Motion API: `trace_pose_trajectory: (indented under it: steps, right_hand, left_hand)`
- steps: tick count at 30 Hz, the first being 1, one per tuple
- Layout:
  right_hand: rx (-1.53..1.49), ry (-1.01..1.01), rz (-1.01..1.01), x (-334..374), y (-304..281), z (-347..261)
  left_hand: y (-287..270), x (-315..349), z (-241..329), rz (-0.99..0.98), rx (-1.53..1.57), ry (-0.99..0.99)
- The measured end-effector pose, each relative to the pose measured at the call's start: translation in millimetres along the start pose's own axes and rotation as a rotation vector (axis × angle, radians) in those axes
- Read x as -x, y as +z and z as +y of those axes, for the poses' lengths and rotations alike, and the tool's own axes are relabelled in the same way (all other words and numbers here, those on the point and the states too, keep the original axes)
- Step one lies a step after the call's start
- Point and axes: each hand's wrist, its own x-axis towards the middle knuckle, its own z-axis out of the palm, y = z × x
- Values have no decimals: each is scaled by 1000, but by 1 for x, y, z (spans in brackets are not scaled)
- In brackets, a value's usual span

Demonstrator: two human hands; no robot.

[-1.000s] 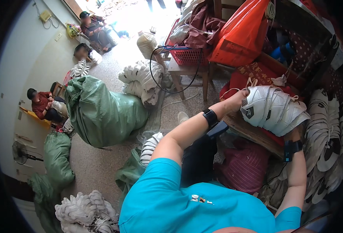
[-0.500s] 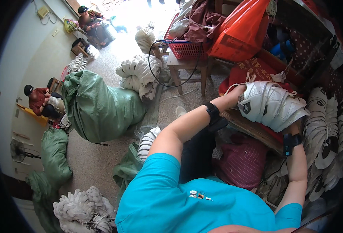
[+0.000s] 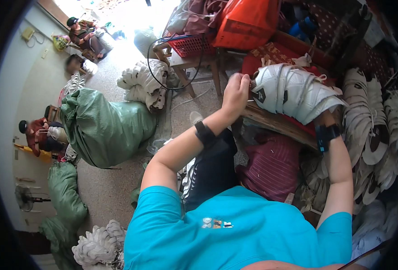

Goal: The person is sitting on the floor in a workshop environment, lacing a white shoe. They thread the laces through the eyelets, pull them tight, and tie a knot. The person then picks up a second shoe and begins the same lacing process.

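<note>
A nested stack of white shoe uppers (image 3: pixel 293 92) with dark patches lies across a wooden bench edge (image 3: pixel 275 123), over red cloth. My left hand (image 3: pixel 237 93) is just off the stack's left end, its fingers closed together. What they pinch, if anything, is too small to make out. At the stack's right end is my right hand (image 3: pixel 327 119), mostly covered by the uppers, so its fingers are hidden. Both wrists wear black bands.
More uppers (image 3: pixel 374 130) hang in rows at the right. A red plastic basket (image 3: pixel 187 45) stands on a wooden stool (image 3: pixel 199 67), beside an orange-red bag (image 3: pixel 248 22). A large green sack (image 3: pixel 104 128) sits on the floor at left. Two people sit working along the left wall.
My left hand has drawn leftward from the stack's end, and its closed fingers are now in plain sight. The whole view has shifted somewhat. My right hand stays at the stack's right end.
</note>
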Motion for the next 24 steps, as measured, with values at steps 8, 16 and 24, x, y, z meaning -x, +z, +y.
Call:
trace_pose_trajectory:
  steps: [8,16,24]
  right_hand:
    - [4,0,18,8,9,7]
    - [-103,-23,12,45,20,19]
    - [-249,-387,220,150,-13,-28]
  left_hand:
    - [90,57,125,-419,-359,1186]
    - [125,32,72,-263,-692,1094]
    - [113,40,91,-442,-546,1010]
